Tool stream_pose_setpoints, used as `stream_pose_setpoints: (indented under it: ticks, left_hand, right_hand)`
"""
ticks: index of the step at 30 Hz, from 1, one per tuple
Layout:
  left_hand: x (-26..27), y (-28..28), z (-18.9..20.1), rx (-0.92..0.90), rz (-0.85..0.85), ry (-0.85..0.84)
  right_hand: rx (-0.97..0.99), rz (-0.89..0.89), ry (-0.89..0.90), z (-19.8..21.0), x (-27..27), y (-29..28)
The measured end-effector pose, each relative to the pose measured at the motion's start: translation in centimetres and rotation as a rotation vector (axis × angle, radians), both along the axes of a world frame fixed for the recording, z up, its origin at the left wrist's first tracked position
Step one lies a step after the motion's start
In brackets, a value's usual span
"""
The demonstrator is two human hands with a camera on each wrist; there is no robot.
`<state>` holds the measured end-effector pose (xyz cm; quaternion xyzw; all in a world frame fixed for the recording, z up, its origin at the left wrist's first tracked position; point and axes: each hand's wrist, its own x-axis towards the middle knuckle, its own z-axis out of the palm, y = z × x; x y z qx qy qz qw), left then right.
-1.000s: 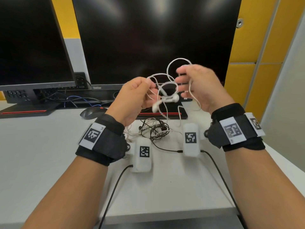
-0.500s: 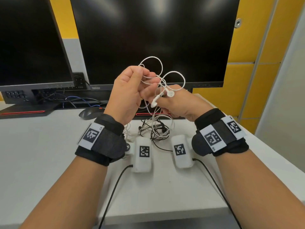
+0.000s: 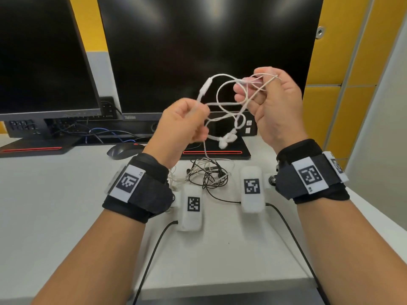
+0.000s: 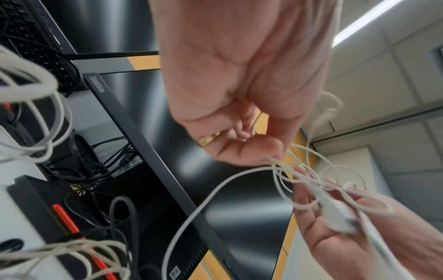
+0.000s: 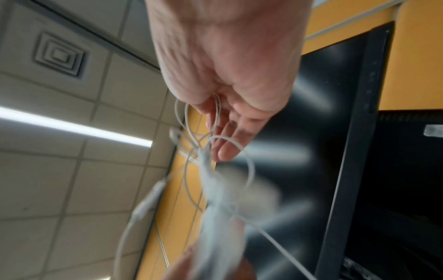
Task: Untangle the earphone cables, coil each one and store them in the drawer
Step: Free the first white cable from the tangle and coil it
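At the far left edge of the desk (image 3: 55, 205) stands a dark monitor (image 3: 39, 53), with a black mouse (image 3: 123, 150) just right of its base. Right of that, the left hand (image 3: 182, 126) is raised above the desk, fingers curled, pinching a strand of the white earphone cable (image 3: 222, 104). The cable's loops span the gap between both hands in front of the large monitor (image 3: 209, 51), with the inline remote (image 3: 204, 88) near the top and the earbuds (image 3: 226, 140) hanging lowest. A strand trails down to the tangle of black and white cables (image 3: 209, 175) lying on the desk toward its far edge, between two white tagged blocks (image 3: 191, 208). Farther right and higher, the right hand (image 3: 273, 104) holds several strands pinched between thumb and curled fingers.
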<state>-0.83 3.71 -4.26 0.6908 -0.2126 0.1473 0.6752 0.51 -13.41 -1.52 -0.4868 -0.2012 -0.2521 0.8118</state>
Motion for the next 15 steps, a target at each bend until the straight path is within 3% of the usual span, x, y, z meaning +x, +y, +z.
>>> stream_pose_setpoints:
  ticks: [3,6,10,15]
  left_hand:
    - [-0.1,-0.2,-0.5,0.315,-0.022,0.144]
    - [-0.3,-0.1,-0.5,0.475,-0.078,0.193]
    - [-0.2,0.1,-0.2,0.444,-0.038,0.213]
    - [0.1,0.0,-0.3,0.287,0.051,0.234]
  right_hand:
    - [-0.16,-0.06,0.127,-0.1,-0.3,0.1]
    - [-0.082,0.045,0.226,0.0,-0.5,0.0]
    - [0.057,0.081,0.242,0.0,-0.1,-0.5]
    - [-0.272,-0.097,0.323,-1.1,0.8,-0.2]
